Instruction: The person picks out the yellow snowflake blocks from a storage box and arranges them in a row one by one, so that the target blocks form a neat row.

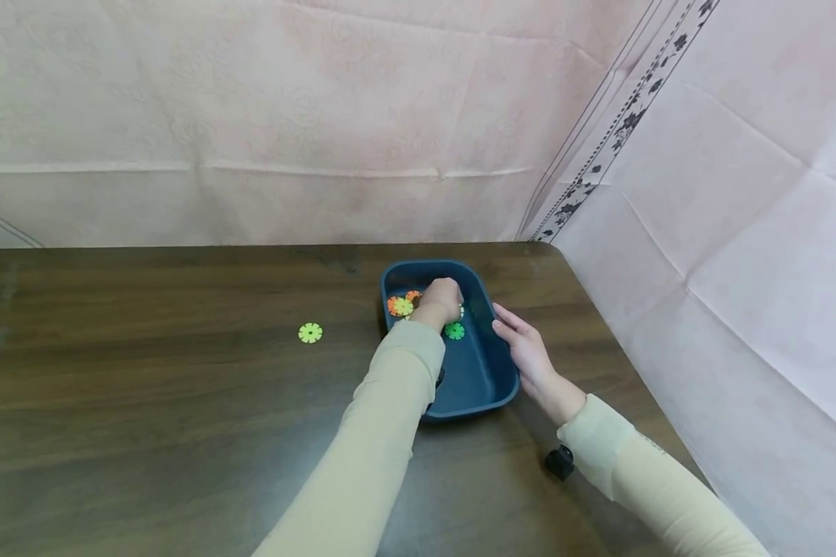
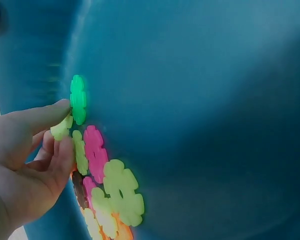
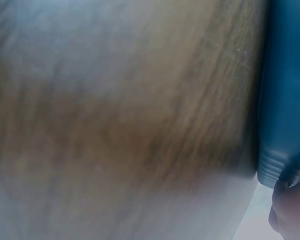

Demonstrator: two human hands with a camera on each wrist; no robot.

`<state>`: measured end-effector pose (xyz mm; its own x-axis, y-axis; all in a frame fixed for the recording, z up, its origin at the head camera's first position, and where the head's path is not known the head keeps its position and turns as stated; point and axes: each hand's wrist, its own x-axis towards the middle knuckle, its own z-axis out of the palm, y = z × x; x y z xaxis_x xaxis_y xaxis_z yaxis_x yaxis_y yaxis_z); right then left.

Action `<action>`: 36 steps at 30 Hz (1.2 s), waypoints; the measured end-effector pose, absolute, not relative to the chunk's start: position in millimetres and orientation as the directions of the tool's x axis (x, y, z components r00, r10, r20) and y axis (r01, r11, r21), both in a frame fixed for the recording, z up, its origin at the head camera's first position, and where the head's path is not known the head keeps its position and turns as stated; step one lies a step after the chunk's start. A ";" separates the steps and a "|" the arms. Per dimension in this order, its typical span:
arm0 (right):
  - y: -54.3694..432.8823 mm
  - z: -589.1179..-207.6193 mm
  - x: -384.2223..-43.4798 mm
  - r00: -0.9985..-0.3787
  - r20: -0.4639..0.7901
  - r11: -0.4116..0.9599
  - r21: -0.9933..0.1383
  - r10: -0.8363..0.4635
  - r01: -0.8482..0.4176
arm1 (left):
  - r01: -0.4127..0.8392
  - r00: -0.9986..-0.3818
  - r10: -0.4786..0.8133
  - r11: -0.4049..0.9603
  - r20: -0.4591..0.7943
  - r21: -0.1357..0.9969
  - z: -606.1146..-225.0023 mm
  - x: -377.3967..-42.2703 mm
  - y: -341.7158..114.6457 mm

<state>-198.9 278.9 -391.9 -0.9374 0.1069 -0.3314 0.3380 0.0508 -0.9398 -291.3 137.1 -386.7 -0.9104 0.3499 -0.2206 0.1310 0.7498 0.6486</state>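
Observation:
A dark blue plastic basin (image 1: 474, 379) stands on the wooden table. My left hand (image 1: 442, 300) reaches inside it, near the far end. In the left wrist view, thumb and fingers pinch a yellow-green flower-shaped disc (image 2: 61, 129) beside the wall. A green disc (image 2: 78, 100) is just past the thumb tip. Below the fingers lie a pink disc (image 2: 96, 154), a larger-looking yellow-green disc (image 2: 123, 192) and several others, some orange. My right hand (image 1: 529, 352) touches the basin's right side from outside, its fingers fairly straight; the right wrist view catches only part of it.
One yellow-green flower-shaped disc (image 1: 310, 333) lies on the table (image 1: 146, 387), left of the basin. A pale patterned cloth (image 1: 286, 124) hangs behind the table, and more white cloth (image 1: 752, 193) borders the right edge. A small black device (image 1: 560, 462) is at the right wrist.

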 end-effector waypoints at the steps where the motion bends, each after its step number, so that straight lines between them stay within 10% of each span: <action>1: 278.6 -391.9 -198.9 -0.938 -0.329 0.049 -0.941 0.105 0.335 | 0.108 -0.914 0.340 0.728 -0.220 0.677 -386.2 -291.0 136.7; 36: 278.7 -389.3 -195.4 -0.935 -0.340 0.076 -0.934 0.099 0.348 | -0.315 -0.917 0.248 0.031 -0.312 0.949 -308.3 -305.7 43.2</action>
<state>-195.4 278.7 -389.3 -0.9351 0.0989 -0.3402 0.3480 0.0762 -0.9344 -305.7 43.2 -308.3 -0.9170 0.2483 -0.3123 -0.3147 0.0310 0.9487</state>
